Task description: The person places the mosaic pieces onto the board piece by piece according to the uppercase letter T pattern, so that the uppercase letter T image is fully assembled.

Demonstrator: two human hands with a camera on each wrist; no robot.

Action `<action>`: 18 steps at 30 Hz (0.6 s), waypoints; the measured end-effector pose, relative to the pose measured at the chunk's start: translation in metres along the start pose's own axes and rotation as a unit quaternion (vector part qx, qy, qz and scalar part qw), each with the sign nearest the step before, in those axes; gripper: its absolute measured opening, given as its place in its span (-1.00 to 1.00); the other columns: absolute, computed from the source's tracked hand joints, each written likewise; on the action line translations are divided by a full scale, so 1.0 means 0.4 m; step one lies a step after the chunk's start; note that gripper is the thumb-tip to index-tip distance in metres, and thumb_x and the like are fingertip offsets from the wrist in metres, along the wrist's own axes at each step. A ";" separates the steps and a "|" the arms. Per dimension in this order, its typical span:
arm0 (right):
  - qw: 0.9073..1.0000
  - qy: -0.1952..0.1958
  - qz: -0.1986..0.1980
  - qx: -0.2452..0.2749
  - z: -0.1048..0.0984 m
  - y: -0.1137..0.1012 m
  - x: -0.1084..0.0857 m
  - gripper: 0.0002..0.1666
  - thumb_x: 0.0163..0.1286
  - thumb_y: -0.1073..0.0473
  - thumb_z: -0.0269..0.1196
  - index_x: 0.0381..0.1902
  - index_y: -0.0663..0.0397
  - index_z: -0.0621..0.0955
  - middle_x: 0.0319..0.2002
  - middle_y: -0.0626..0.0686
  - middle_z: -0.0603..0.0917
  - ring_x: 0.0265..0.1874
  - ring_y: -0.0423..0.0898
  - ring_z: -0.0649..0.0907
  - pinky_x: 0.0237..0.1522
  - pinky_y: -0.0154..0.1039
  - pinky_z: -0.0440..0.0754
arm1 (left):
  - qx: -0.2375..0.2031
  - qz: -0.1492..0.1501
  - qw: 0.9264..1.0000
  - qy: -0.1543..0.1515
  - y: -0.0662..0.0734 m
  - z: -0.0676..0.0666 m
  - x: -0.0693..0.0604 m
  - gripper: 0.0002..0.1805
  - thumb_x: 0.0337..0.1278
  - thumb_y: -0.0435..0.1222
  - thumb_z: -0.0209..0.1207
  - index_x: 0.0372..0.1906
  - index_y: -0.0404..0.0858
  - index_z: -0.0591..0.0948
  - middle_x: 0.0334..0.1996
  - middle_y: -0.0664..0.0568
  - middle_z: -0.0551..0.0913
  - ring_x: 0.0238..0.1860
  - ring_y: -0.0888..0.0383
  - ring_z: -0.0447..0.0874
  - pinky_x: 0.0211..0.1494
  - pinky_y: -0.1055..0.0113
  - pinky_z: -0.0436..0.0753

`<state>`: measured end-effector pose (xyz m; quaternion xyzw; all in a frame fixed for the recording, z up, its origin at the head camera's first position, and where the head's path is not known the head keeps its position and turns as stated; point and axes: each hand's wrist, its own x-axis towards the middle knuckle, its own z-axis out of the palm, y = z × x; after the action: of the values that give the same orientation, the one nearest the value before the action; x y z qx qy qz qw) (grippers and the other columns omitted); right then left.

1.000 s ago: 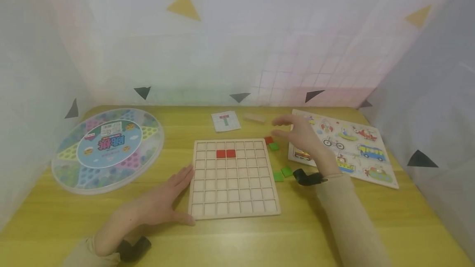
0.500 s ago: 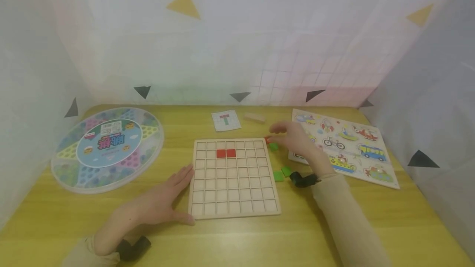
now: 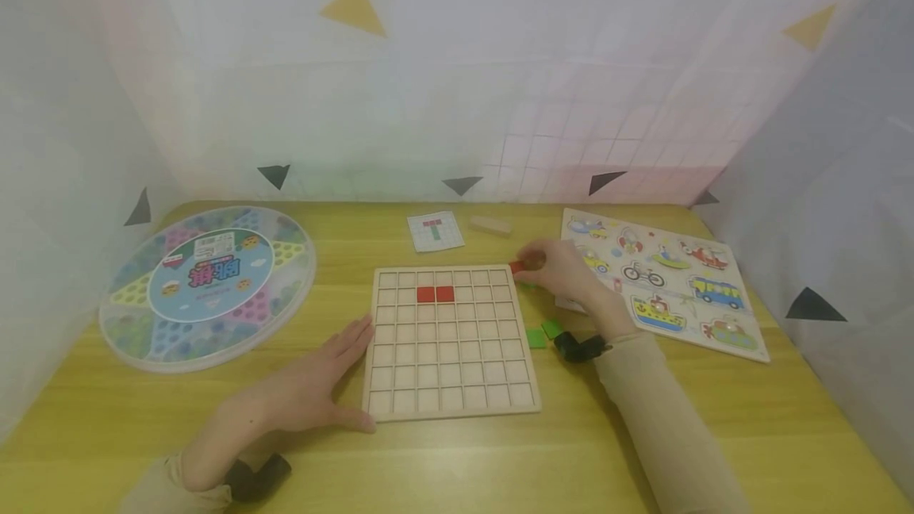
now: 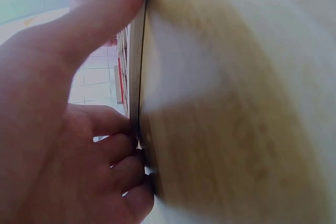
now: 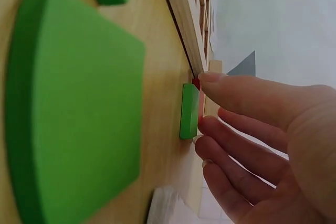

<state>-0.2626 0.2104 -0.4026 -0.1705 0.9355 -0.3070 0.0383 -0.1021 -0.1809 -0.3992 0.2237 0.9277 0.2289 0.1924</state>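
Note:
A wooden grid board (image 3: pixel 448 355) lies flat, two red tiles (image 3: pixel 435 294) side by side in its second row. My left hand (image 3: pixel 303 391) rests at the board's left side, fingertips on the edge and thumb by the near corner; in the left wrist view the hand (image 4: pixel 79 129) touches the board's rim (image 4: pixel 135 66). Beyond the far right corner, my right hand (image 3: pixel 560 272) has thumb and forefinger around a loose red tile (image 3: pixel 517 266). The right wrist view has this hand (image 5: pixel 262 135) at the red tile (image 5: pixel 201 103), beside a green tile (image 5: pixel 189 111).
Two green tiles (image 3: pixel 536 339) lie right of the board. Behind it are a pattern card (image 3: pixel 435 232) showing a T and a wooden block (image 3: pixel 490 225). A round game box (image 3: pixel 207 288) stands left, a picture puzzle (image 3: pixel 660 284) right.
My right hand has moved left and a little nearer, and its thumb and forefinger have closed around the loose red tile. My left hand has stayed in place.

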 end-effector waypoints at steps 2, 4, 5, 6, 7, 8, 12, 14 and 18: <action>1.000 0.000 0.000 -0.002 0.000 0.001 0.000 -0.53 0.22 0.12 0.47 0.06 0.21 0.68 -0.01 0.15 0.75 0.07 0.12 0.65 0.20 0.07 0.54 | 0.002 0.000 1.000 0.000 -0.001 0.001 0.001 0.36 -0.18 0.46 0.25 0.62 -0.16 -0.07 0.63 -0.05 -0.21 0.59 -0.24 -0.12 0.53 -0.20 0.13; 1.000 0.001 0.000 -0.002 0.002 0.003 0.001 -0.53 0.23 0.13 0.46 0.06 0.22 0.68 0.00 0.16 0.74 0.09 0.13 0.65 0.23 0.08 0.53 | 0.004 0.001 1.000 0.001 -0.002 0.003 0.001 0.37 -0.18 0.46 0.24 0.62 -0.16 -0.07 0.63 -0.05 -0.21 0.59 -0.24 -0.12 0.53 -0.20 0.14; 1.000 0.002 0.000 -0.001 0.003 0.004 0.001 -0.54 0.23 0.14 0.46 0.06 0.22 0.68 0.01 0.16 0.74 0.10 0.13 0.64 0.24 0.08 0.51 | 0.005 0.002 1.000 0.002 -0.003 0.003 0.001 0.37 -0.18 0.46 0.24 0.62 -0.16 -0.07 0.63 -0.05 -0.21 0.59 -0.24 -0.12 0.53 -0.20 0.14; 1.000 0.003 0.001 0.000 0.005 0.003 0.001 -0.54 0.23 0.14 0.45 0.05 0.22 0.68 0.01 0.17 0.74 0.11 0.13 0.64 0.26 0.08 0.51 | 0.007 0.002 1.000 0.002 -0.004 0.004 0.001 0.37 -0.18 0.47 0.24 0.62 -0.16 -0.07 0.63 -0.05 -0.21 0.59 -0.24 -0.12 0.53 -0.20 0.14; 1.000 0.004 0.001 0.001 0.006 0.005 0.002 -0.55 0.24 0.15 0.45 0.06 0.22 0.68 0.02 0.17 0.73 0.12 0.14 0.63 0.27 0.09 0.49 | 0.008 0.003 1.000 0.003 -0.004 0.005 0.001 0.37 -0.18 0.47 0.23 0.62 -0.16 -0.07 0.63 -0.05 -0.21 0.59 -0.24 -0.12 0.53 -0.20 0.14; 1.000 0.005 0.002 0.003 0.008 0.005 0.002 -0.55 0.25 0.15 0.44 0.06 0.22 0.67 0.03 0.17 0.73 0.13 0.15 0.63 0.29 0.09 0.48 | 0.009 0.004 1.000 0.004 -0.005 0.005 0.001 0.36 -0.18 0.47 0.23 0.62 -0.16 -0.07 0.63 -0.05 -0.21 0.59 -0.24 -0.12 0.53 -0.19 0.14; 1.000 0.011 0.008 0.007 0.014 0.004 0.004 -0.57 0.26 0.17 0.42 0.05 0.23 0.67 0.03 0.18 0.72 0.12 0.15 0.63 0.28 0.09 0.49 | 0.012 0.006 1.000 0.005 -0.007 0.006 0.001 0.36 -0.18 0.47 0.22 0.62 -0.16 -0.07 0.63 -0.05 -0.21 0.58 -0.26 -0.11 0.53 -0.20 0.15; 1.000 0.015 0.011 0.005 0.016 0.002 0.004 -0.59 0.26 0.17 0.42 0.04 0.24 0.68 0.02 0.19 0.73 0.10 0.15 0.64 0.26 0.08 0.51 | 0.012 0.008 1.000 0.004 -0.007 0.006 0.001 0.36 -0.18 0.47 0.23 0.62 -0.17 -0.07 0.63 -0.05 -0.21 0.58 -0.27 -0.10 0.52 -0.20 0.15; 1.000 0.022 0.014 -0.002 0.018 0.002 0.005 -0.60 0.27 0.17 0.41 0.03 0.24 0.68 0.00 0.19 0.73 0.07 0.15 0.65 0.22 0.08 0.54 | 0.010 0.008 1.000 0.002 -0.006 0.004 0.001 0.37 -0.18 0.47 0.23 0.62 -0.17 -0.07 0.63 -0.05 -0.21 0.58 -0.27 -0.10 0.52 -0.20 0.15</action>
<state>-0.2634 0.2065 -0.4087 -0.1502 0.9392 -0.3080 0.0214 -0.1023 -0.1819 -0.4019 0.2329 0.9285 0.2216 0.1859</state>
